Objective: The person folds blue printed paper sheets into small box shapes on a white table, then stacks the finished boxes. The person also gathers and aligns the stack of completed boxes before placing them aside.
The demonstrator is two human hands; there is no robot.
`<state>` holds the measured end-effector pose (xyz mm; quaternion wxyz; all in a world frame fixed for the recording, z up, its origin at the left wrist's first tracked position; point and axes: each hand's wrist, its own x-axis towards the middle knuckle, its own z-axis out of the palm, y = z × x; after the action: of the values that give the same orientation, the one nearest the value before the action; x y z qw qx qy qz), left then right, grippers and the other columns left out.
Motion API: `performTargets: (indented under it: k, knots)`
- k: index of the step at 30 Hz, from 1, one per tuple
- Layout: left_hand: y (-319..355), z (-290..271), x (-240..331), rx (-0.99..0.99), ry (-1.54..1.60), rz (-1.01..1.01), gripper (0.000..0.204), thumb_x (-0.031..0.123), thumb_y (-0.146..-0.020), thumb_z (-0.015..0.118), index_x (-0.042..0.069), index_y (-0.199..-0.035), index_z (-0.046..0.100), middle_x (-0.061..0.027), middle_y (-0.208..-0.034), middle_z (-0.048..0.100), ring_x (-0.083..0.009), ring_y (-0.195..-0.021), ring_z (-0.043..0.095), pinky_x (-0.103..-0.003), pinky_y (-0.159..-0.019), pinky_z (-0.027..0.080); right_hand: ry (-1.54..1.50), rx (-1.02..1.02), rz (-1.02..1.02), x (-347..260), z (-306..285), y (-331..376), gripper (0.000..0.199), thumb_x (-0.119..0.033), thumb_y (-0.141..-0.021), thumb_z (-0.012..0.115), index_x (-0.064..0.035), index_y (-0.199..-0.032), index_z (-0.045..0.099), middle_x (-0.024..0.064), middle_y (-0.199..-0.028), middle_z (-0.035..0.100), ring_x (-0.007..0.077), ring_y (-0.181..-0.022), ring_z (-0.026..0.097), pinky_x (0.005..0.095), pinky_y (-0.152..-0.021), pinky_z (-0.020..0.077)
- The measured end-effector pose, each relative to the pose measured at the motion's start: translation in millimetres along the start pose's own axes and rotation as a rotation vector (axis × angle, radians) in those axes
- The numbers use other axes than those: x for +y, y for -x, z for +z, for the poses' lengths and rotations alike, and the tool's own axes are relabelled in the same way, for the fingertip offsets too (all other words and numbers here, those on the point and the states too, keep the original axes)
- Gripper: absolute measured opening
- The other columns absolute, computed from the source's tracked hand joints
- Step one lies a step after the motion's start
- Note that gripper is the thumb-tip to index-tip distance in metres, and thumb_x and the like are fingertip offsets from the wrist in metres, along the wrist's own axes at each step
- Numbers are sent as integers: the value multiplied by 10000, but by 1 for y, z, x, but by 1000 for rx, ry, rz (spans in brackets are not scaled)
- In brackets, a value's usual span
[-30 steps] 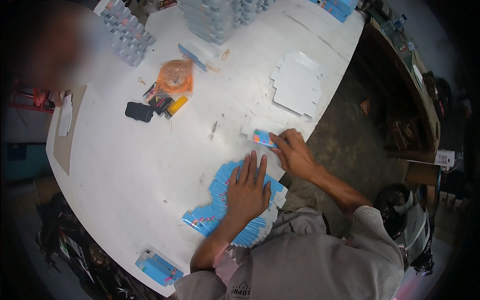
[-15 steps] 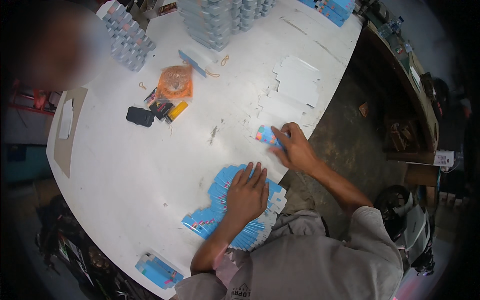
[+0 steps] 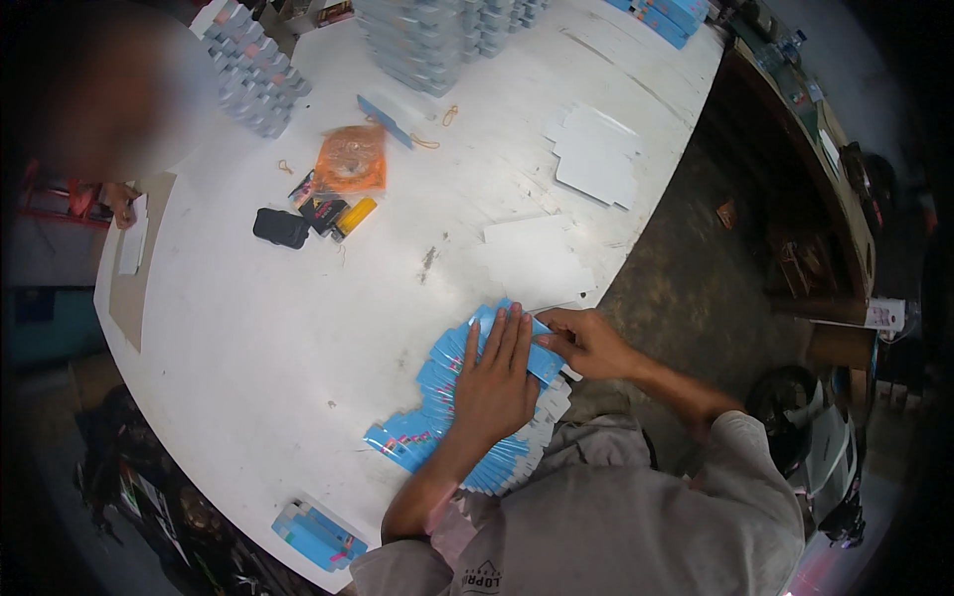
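My left hand [image 3: 497,377] lies flat with its fingers stretched out, pressing on a fanned-out row of flattened blue cartons [image 3: 434,382]. The row curves along the table's near edge, with white flaps showing on its right side. At the upper right end of the row, my right hand [image 3: 586,343] has its thumb and fingers closed on the edge of a flat blue carton [image 3: 545,366]. Just beyond the hands lies a white carton blank [image 3: 537,260], and farther off, a second white blank [image 3: 596,159].
On the white table [image 3: 248,348] lie a black pouch [image 3: 280,228], a yellow lighter [image 3: 356,217] and an orange plastic-wrapped bundle [image 3: 351,161]. Tall carton stacks [image 3: 407,45] stand at the back. Blue cartons [image 3: 316,536] sit at the near left. Another person's hand [image 3: 120,204] touches a white strip at far left.
My right hand has come down and toward me from the white blanks to the fanned cartons. The nearer white blank has shifted apart from the farther one. Another person's hand has appeared at far left.
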<state>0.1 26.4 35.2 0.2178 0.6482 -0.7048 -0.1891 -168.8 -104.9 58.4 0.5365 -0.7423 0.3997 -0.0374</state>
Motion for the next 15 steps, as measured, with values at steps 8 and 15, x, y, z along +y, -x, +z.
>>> performTargets:
  k: [8, 15]
  knots:
    - [9, 3, -7, -26, -53, 64, 733, 207, -819, 659, -23, -1500, 515, -192, -1618, 449, -377, -1520, 386, -598, -1267, 226, 200, 51, -109, -9, -7, 2, 335, -124, -904, 758, -29, -1224, 729, 161, -1091, 743, 255, -990, 703, 383, -863, 550]
    - [4, 5, -10, 19, -17, 67, 709, 228, -810, 683, -10, -1466, 560, -186, -1577, 504, -379, -1483, 440, -600, -1257, 247, 772, 343, -522, 52, -28, -23, 513, -298, -895, 786, -104, -1358, 680, 194, -1473, 575, 389, -1376, 541, 507, -1115, 458]
